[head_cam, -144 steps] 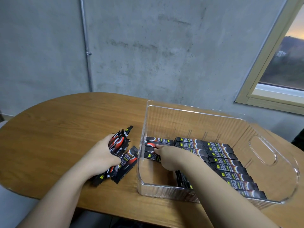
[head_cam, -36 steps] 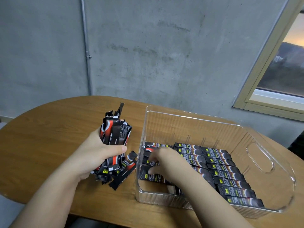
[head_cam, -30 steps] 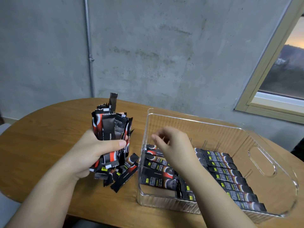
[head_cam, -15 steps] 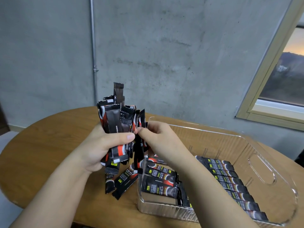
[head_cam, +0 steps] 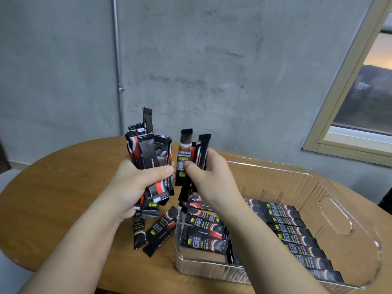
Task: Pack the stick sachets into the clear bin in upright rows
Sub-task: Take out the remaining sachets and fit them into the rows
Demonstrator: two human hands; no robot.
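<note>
My left hand [head_cam: 135, 183] grips an upright bundle of black and red stick sachets [head_cam: 146, 151] above the table, left of the clear bin [head_cam: 331, 211]. Close beside it, my right hand [head_cam: 210, 177] pinches a few sachets [head_cam: 192, 153] pulled from that bundle, held upright over the bin's near-left corner. Inside the bin, rows of sachets [head_cam: 292, 232] lie packed along the floor, with a shorter row [head_cam: 203, 230] at the left. Two loose sachets [head_cam: 152, 230] lie on the table under my left hand.
The bin stands on a rounded wooden table [head_cam: 53, 198] with its near edge close to me. A concrete wall with a thin pipe [head_cam: 117, 66] is behind. A window [head_cam: 364, 98] is at the right. The bin's right end has a handle cut-out [head_cam: 335, 217].
My right hand left the bin, rose to the bundle and drew a few sachets away from it. My left hand lifted the bundle off the table and now holds it upright.
</note>
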